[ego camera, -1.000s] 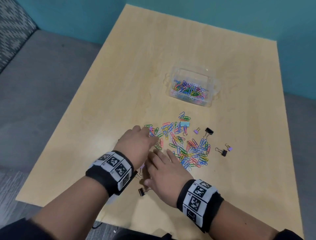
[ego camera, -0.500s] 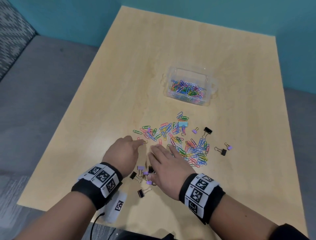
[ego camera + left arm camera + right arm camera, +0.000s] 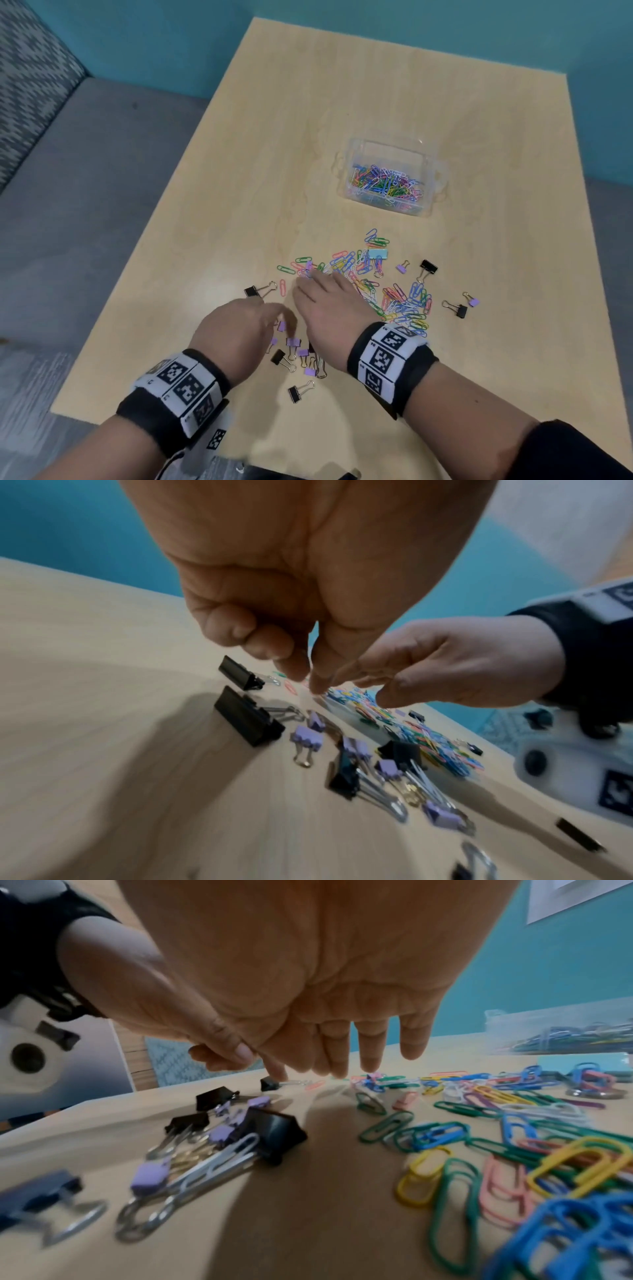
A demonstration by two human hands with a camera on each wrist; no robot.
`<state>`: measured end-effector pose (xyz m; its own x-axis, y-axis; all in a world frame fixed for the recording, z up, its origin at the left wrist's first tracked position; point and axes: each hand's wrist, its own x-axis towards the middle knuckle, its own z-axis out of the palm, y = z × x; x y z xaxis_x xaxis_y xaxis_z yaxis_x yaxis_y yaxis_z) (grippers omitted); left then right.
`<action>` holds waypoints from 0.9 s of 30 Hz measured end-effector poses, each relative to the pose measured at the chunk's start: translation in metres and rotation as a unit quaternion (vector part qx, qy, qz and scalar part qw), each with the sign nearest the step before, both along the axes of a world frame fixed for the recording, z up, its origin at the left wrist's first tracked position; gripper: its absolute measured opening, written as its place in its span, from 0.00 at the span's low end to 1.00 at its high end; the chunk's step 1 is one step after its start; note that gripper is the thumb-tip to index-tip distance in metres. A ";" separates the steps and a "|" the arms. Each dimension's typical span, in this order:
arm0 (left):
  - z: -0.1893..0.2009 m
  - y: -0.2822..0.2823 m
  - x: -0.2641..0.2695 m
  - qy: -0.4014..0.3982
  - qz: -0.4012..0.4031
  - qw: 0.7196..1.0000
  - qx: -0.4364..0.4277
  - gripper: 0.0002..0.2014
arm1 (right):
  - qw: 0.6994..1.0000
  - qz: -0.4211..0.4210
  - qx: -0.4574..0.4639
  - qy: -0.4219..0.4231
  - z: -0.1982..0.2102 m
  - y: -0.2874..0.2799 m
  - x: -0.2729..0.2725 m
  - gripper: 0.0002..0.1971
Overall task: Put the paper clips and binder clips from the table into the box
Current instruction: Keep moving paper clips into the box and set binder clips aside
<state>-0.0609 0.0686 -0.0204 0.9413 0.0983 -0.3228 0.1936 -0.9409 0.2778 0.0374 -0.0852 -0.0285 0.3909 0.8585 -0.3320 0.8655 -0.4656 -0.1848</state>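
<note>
Many paper clips [image 3: 397,301] w/ binder clips [image 3: 301,356] beside; left hand [image 3: 236,329] curled, empty; right hand [image 3: 325,301] flat, empty.

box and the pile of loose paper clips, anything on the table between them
In the head view, the stretch between the box and the paper clip pile is bare table.

— What colours are the paper clips [image 3: 394,291]?
— Mixed: blue, green, yellow, pink, red, white, on a pale wood-grain bench [image 3: 274,137].
— And the binder clips [image 3: 301,356]?
— Black ones and lilac ones, one pale blue [image 3: 377,254].
— The box [image 3: 424,205]?
— Clear.
— Around it?
— Teal wall [image 3: 411,24], grey floor [image 3: 85,188], black-and-white checked wristbands [image 3: 387,356].
</note>
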 end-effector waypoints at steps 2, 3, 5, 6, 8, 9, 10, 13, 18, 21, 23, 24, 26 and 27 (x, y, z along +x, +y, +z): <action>0.003 0.005 0.012 0.003 0.033 0.999 0.017 0.18 | 0.999 -0.033 -0.001 -0.012 -0.002 -0.001 0.006 0.35; 0.004 0.008 0.022 0.008 0.038 0.999 0.032 0.19 | 0.999 -0.038 -0.006 -0.015 -0.004 -0.002 0.008 0.36; 0.001 0.008 0.041 0.021 0.015 0.998 0.062 0.24 | 0.999 -0.031 -0.023 -0.020 -0.007 -0.005 0.008 0.38; -0.001 0.005 0.049 0.031 0.000 0.997 0.070 0.27 | 0.999 -0.024 -0.028 -0.023 -0.007 -0.006 0.007 0.38; -0.004 -0.001 0.063 0.054 -0.018 0.995 0.079 0.31 | 0.999 -0.019 -0.030 -0.025 -0.007 -0.009 0.004 0.36; -0.005 -0.004 0.068 0.070 -0.024 0.994 0.080 0.32 | 0.999 -0.019 -0.031 -0.021 -0.007 -0.011 0.003 0.35; -0.006 -0.006 0.072 0.087 -0.028 0.993 0.078 0.32 | 0.999 -0.019 -0.033 -0.017 -0.006 -0.014 0.002 0.35; -0.008 -0.010 0.076 0.116 -0.024 0.990 0.075 0.30 | 0.999 -0.021 -0.026 -0.014 -0.007 -0.023 0.000 0.35; -0.009 -0.010 0.068 0.075 -0.054 0.991 0.100 0.29 | 0.999 -0.031 -0.020 -0.020 -0.012 -0.031 -0.001 0.32; -0.012 -0.010 0.065 0.081 -0.049 0.990 0.101 0.32 | 0.998 -0.039 -0.027 -0.029 -0.010 -0.033 0.001 0.30; -0.016 -0.009 0.064 0.084 -0.027 0.993 0.083 0.32 | 0.999 -0.039 -0.022 -0.031 -0.009 -0.032 0.001 0.31; -0.018 -0.008 0.065 0.084 -0.014 0.994 0.067 0.32 | 0.999 -0.037 -0.018 -0.029 -0.010 -0.030 0.001 0.32; -0.020 -0.008 0.067 0.078 0.011 0.996 0.029 0.29 | 0.999 -0.033 -0.017 -0.021 -0.011 -0.026 0.001 0.34; -0.020 -0.007 0.068 0.072 0.021 0.997 0.013 0.28 | 0.999 -0.032 -0.020 -0.015 -0.013 -0.024 0.001 0.35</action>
<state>0.0069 0.0617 -0.0404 0.8805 0.1478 -0.4504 0.2698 -0.9375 0.2199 0.0380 -0.1092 -0.0412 0.4551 0.8176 -0.3528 0.8386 -0.5267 -0.1388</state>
